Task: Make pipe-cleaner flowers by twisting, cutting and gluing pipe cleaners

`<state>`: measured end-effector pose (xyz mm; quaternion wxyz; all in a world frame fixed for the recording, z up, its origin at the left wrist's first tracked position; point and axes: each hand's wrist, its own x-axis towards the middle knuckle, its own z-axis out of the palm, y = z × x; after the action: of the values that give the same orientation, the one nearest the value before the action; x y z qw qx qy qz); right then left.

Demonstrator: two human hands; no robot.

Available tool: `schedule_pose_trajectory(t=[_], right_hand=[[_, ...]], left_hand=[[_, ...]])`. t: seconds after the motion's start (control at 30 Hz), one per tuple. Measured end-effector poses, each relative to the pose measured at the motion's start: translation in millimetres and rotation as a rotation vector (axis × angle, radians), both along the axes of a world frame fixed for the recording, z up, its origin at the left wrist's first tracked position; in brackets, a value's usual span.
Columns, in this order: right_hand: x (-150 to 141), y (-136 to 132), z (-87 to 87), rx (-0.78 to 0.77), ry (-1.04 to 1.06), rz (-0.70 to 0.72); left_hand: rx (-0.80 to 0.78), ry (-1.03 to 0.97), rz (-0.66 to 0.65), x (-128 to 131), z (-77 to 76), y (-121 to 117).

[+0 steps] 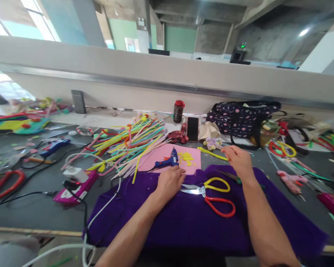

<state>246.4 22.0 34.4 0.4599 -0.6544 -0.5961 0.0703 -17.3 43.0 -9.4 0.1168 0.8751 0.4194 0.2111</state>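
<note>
My left hand point(169, 183) is at the front edge of a pink sheet point(150, 160), just below a blue glue gun point(168, 160). Its fingers are curled together, and what they hold, if anything, is hidden. Small yellow pieces point(187, 158) lie scattered on the sheet. To the right, my right hand point(239, 161) is closed in a pinch; I cannot make out its contents. A fuzzy yellow pipe cleaner point(211, 152) runs up to that hand, but whether it is gripped is unclear. Between my forearms, scissors point(202, 190) with yellow and red handles lie spread on purple cloth point(192, 222).
Many coloured pipe cleaners point(133, 142) are heaped at the left. Behind the sheet stand a bottle point(178, 112) and a phone point(192, 129). A patterned bag point(239, 118) sits back right. Power strips point(76, 189), cables and a pink glue gun point(292, 181) lie at the sides.
</note>
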Motion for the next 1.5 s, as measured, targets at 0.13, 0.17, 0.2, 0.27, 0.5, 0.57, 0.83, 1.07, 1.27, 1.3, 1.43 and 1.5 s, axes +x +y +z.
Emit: schedule_pose_trajectory(t=[0.13, 0.17, 0.2, 0.27, 0.5, 0.57, 0.83, 1.07, 1.27, 1.3, 1.43, 1.5], right_hand=[[17.9, 16.9, -12.5, -0.203, -0.339, -0.020], [19.2, 24.0, -15.0, -0.289, -0.466, -0.007], [19.3, 31.7, -17.0, -0.363, -0.591, -0.005], [17.4, 47.4, -21.0, -0.430, -0.688, -0.028], [6.5, 82.0, -41.4, -0.556, -0.803, -0.067], [6.9, 85.8, -45.3, -0.581, -0.821, -0.079], [23.7, 81.1, -33.5, -0.593, -0.869, -0.085], [16.6, 71.0, -28.8, -0.524, -0.874, -0.070], [0.6, 55.6, -7.4, -0.342, -0.843, -0.123], [-7.2, 49.1, -1.2, -0.277, -0.826, -0.103], [-56.8, 16.0, 18.0, -0.023, -0.478, 0.225], [-84.3, 1.0, 20.2, -0.157, -0.226, 0.460]], left_hand=[[0.018, -0.041, 0.008, 0.9, -1.6, 2.9], [0.027, -0.050, 0.020, 1.1, -1.4, 3.1], [0.037, -0.060, 0.031, 1.2, -1.1, 3.3], [0.052, -0.077, 0.044, 1.2, -0.8, 4.0], [0.068, -0.087, 0.028, -0.3, -5.7, 6.8], [0.058, -0.078, 0.016, -0.6, -7.1, 6.7], [0.017, -0.092, -0.012, -2.2, -5.8, 6.5], [0.004, -0.097, -0.012, -1.5, -3.9, 6.2], [-0.073, -0.281, 0.009, -1.1, 1.7, 5.3], [-0.121, -0.352, 0.011, -1.1, 3.4, 5.0], [-0.529, -0.750, 0.031, -3.4, 12.1, 2.8], [-0.701, -0.979, 0.031, -6.6, 16.9, 1.9]])
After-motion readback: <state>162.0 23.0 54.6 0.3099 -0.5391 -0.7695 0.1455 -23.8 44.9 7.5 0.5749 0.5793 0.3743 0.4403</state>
